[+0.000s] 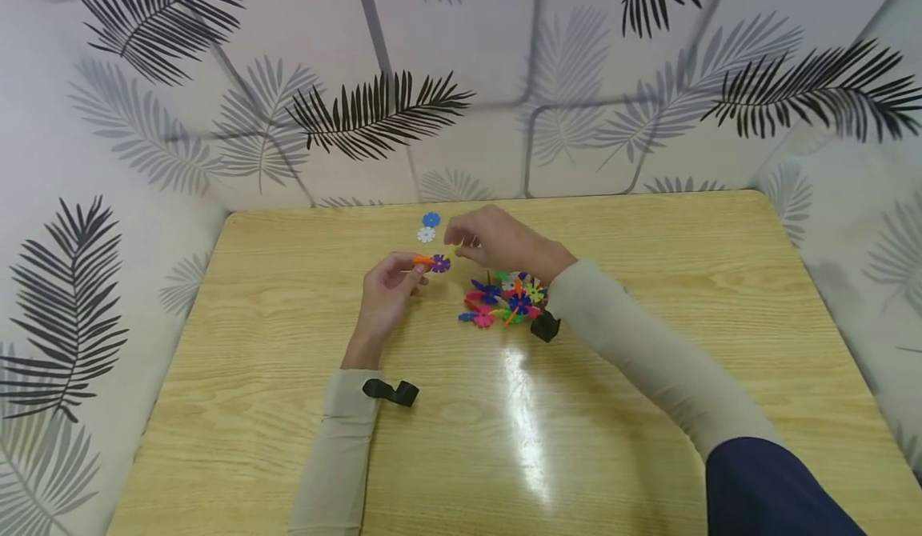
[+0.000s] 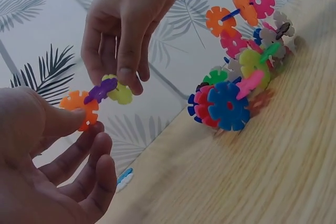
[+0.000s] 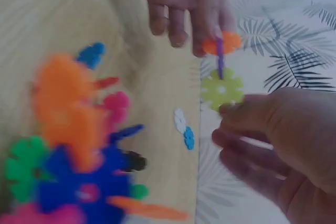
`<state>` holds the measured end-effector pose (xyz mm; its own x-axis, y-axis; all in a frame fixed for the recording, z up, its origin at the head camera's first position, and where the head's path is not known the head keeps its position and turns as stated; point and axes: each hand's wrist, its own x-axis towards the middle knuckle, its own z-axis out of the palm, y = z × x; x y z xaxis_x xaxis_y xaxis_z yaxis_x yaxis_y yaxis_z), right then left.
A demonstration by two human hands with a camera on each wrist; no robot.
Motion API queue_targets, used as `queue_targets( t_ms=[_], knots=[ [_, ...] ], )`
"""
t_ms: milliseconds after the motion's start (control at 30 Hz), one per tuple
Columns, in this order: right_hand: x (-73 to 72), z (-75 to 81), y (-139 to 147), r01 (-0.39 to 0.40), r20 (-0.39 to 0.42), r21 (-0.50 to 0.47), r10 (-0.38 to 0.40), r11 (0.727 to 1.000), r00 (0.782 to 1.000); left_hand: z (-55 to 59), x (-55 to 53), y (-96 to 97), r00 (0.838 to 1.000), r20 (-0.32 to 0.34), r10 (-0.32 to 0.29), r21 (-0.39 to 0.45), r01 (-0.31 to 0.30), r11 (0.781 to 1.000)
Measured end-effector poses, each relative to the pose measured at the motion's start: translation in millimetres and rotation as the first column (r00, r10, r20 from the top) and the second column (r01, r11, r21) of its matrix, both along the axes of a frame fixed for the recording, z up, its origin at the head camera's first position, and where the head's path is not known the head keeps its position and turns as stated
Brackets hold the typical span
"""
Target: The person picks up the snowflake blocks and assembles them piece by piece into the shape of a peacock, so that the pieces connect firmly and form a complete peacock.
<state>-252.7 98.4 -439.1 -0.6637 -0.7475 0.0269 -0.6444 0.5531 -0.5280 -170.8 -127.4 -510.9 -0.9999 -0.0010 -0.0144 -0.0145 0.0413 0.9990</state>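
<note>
My left hand point(image 1: 389, 290) pinches an orange notched disc point(image 2: 79, 109) between thumb and forefinger. Slotted into that disc is a purple one point(image 2: 101, 91), and a yellow-green disc point(image 3: 222, 88) joins the purple one's other side. My right hand point(image 1: 497, 240) pinches the yellow-green disc by its edge. Both hands hold this short chain above the table, left of a heap of joined snowflake discs point(image 1: 515, 300) in blue, pink, orange, green and grey.
Beyond the hands, a blue disc point(image 1: 430, 219) and a white disc point(image 1: 426, 234) lie side by side on the wooden table point(image 1: 274, 320). Leaf-patterned cloth point(image 1: 461, 144) rises behind the table's far edge. Black camera straps sit at both wrists.
</note>
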Motion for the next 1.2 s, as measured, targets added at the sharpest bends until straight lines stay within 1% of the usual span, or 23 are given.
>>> queue_targets(
  t_ms=[100,200,267,333,400,500,567,633,733,833,900,967,1000,1067,1200],
  knots=[
    [-19.5,5.8,-6.9,0.020,0.046,0.112,-0.026,0.993,0.999,-1.1,-0.3,0.2,0.999,0.008,0.048,-0.011,-0.048,0.999],
    [-35.3,8.7,-18.7,0.060,0.079,0.234,-0.080,0.970,0.994,-3.0,-0.5,0.4,0.994,0.040,0.105,-0.011,-0.104,0.994],
    [-42.8,5.3,-28.0,0.080,0.110,0.290,-0.116,0.954,0.987,-3.6,-0.6,0.0,0.989,0.069,0.132,-0.003,-0.132,0.991],
    [-46.5,-1.8,-36.5,0.095,0.140,0.333,-0.149,0.938,0.979,-4.8,-0.7,-0.3,0.984,0.097,0.152,0.005,-0.154,0.988],
    [-47.1,-9.1,-44.1,0.091,0.164,0.358,-0.159,0.929,0.974,-5.7,-0.3,-0.5,0.979,0.115,0.167,0.006,-0.169,0.986],
    [-45.0,-17.7,-53.8,0.087,0.188,0.382,-0.169,0.920,0.968,-6.8,-0.5,-1.0,0.978,0.110,0.177,0.003,-0.178,0.984],
    [-43.4,-20.9,-59.0,0.083,0.175,0.385,-0.161,0.919,0.971,-6.7,-1.3,-1.4,0.981,0.094,0.172,-0.005,-0.173,0.985],
    [-42.7,-23.2,-62.6,0.097,0.151,0.381,-0.165,0.920,0.975,-6.0,-2.3,-1.5,0.983,0.077,0.166,-0.014,-0.165,0.986],
    [-44.1,-27.1,-64.5,0.122,0.088,0.357,-0.164,0.926,0.983,-5.5,-3.8,-1.1,0.986,0.059,0.154,-0.030,-0.152,0.988],
    [-45.7,-29.7,-60.3,0.169,0.062,0.359,-0.204,0.918,0.977,-6.0,-4.1,0.9,0.989,0.053,0.142,-0.043,-0.139,0.989],
    [-46.3,-29.1,-56.1,0.187,0.068,0.370,-0.227,0.910,0.971,-6.2,-4.0,2.1,0.990,0.049,0.130,-0.056,-0.127,0.990],
    [-46.0,-25.6,-50.8,0.193,0.085,0.378,-0.241,0.906,0.967,-6.1,-3.4,2.9,0.991,0.046,0.124,-0.067,-0.120,0.990],
    [-45.4,-23.2,-48.0,0.186,0.089,0.374,-0.235,0.908,0.968,-5.8,-2.9,3.4,0.992,0.044,0.121,-0.070,-0.118,0.991],
    [-43.6,-16.6,-42.3,0.170,0.109,0.347,-0.220,0.922,0.969,-4.9,-1.7,4.3,0.992,0.038,0.119,-0.070,-0.116,0.991],
    [-35.2,-0.6,-28.9,0.151,0.094,0.269,-0.182,0.951,0.979,-3.7,-0.7,5.2,0.993,0.006,0.122,-0.040,-0.121,0.992]
  ],
)
